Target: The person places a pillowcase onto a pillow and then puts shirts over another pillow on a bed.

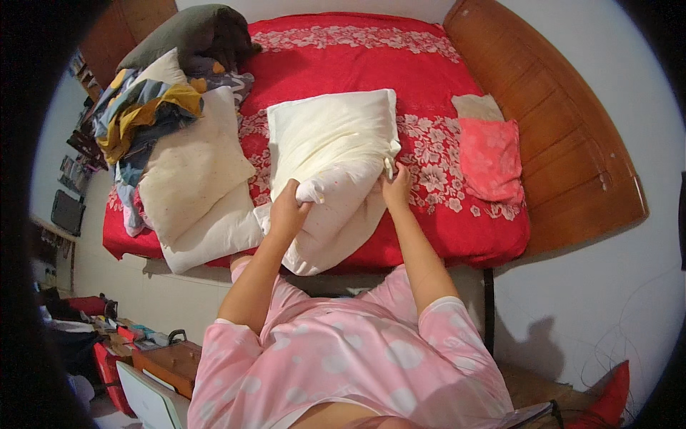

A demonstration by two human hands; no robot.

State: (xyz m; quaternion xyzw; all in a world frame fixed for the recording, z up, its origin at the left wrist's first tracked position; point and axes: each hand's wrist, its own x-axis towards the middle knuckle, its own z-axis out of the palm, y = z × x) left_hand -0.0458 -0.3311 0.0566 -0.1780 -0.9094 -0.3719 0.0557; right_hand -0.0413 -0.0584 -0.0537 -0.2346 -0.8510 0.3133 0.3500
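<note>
A cream pillowcase (332, 118) with a flat border lies on the bed in front of me, its far part filled out and smooth. Toward me, at its near end, a white pillow (343, 193) with faint small dots shows, and loose cloth hangs in folds over the bed's edge. My left hand (287, 211) is closed on a bunched roll of the cloth at the near left. On the right, my right hand (397, 187) pinches the pillowcase's edge near a gathered corner. Some fingertips of both hands are hidden by the fabric.
The bed has a red flowered sheet (343, 64). Left of my work lie a cream dotted pillow (193, 168), rumpled grey-and-yellow bedding (146, 118) and a dark green bundle (189, 36). Folded coral cloth (491, 161) sits by the wooden headboard (564, 114).
</note>
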